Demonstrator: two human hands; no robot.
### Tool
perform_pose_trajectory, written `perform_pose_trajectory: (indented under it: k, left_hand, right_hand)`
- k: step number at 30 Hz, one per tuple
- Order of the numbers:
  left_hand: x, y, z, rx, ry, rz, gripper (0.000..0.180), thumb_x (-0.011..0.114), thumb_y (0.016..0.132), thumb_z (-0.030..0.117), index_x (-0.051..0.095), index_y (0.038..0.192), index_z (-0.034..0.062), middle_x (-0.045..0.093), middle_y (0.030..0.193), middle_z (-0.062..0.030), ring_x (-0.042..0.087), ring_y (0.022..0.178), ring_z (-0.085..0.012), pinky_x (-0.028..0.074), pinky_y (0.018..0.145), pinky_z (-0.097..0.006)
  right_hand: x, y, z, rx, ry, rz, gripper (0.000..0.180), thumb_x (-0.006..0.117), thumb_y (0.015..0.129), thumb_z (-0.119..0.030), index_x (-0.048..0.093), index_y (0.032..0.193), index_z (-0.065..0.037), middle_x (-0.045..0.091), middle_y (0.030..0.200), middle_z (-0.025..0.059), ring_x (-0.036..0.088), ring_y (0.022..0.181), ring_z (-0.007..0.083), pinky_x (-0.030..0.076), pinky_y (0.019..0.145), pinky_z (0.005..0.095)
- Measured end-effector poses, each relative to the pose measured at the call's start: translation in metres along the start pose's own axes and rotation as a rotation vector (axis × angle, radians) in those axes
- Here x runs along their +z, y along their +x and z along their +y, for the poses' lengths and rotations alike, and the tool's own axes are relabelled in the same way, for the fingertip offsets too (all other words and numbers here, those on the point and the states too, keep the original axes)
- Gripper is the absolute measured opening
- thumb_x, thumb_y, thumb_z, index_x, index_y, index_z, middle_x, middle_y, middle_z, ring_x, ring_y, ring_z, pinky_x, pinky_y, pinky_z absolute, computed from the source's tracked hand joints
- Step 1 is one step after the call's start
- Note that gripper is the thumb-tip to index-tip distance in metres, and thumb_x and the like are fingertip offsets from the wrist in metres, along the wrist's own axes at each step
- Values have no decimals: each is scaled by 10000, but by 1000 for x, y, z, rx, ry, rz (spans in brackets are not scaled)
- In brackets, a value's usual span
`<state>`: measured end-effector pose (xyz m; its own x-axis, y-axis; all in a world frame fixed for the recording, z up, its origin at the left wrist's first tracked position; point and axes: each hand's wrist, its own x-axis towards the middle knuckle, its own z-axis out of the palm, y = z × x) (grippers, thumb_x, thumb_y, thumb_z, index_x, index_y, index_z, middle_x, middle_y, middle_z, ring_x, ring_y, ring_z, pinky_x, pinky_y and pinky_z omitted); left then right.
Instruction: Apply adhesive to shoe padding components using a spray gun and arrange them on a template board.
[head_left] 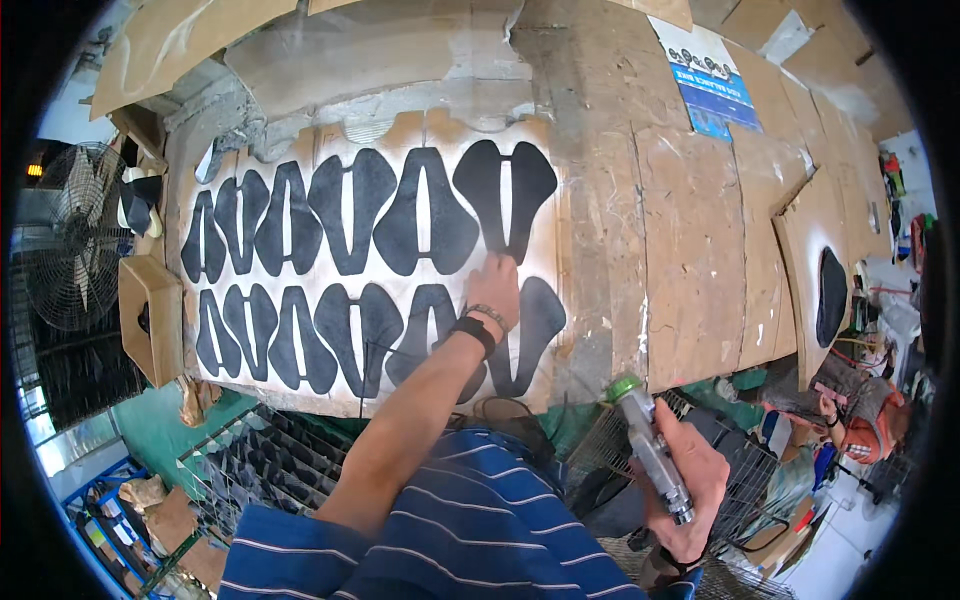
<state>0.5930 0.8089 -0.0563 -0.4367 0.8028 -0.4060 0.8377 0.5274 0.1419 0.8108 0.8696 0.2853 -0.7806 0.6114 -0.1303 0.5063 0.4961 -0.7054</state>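
My left hand (493, 284), with a bracelet and a dark band at the wrist, reaches over the cardboard-covered bench. Its bunched fingers are closed at the lower end of a black cut-out piece (530, 182), the rightmost of the far row; the fingertips are partly hidden. Each such piece is flat and wing-shaped with a slot in the middle. Under my left forearm, a near-row piece (437, 372) is partly covered. In my right hand (690, 480), held off the bench's near edge, is a metal spray gun (652, 450) with a green end.
Whitened cardboard (300, 283) bears two rows of black pieces. A leaning board (808, 270) with a dark oval stands at the right. Wire racks (262, 470) sit below the near edge. A fan (80, 235) is at far left. Another person (868, 425) is low at the right.
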Motion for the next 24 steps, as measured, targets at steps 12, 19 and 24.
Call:
perform_pose_trajectory:
  k: [12, 19, 24]
  left_hand:
    - [2, 2, 2, -11, 11, 21, 658, 737, 821, 209, 507, 1402, 1, 470, 1414, -112, 384, 1410, -293, 517, 949, -454]
    - [7, 0, 2, -13, 39, 84, 680, 754, 815, 235, 498, 1398, -4, 465, 1397, -116, 389, 1397, -291, 522, 930, -450]
    - [4, 1, 4, 1, 16, 70, 697, 765, 817, 249, 491, 1408, -1, 465, 1393, -113, 395, 1392, -291, 525, 931, -448]
  right_hand:
    - [-3, 7, 12, -5, -27, 56, 602, 731, 643, 48, 682, 1242, 10, 668, 850, 179, 670, 735, 284, 510, 709, 316]
    - [-3, 5, 17, -41, 6, 58, 592, 732, 663, 8, 679, 1252, 19, 667, 825, 180, 662, 702, 286, 511, 691, 326]
    - [-5, 0, 18, -90, 64, 21, 579, 706, 686, 14, 676, 1265, 16, 680, 855, 172, 662, 716, 283, 518, 714, 328]
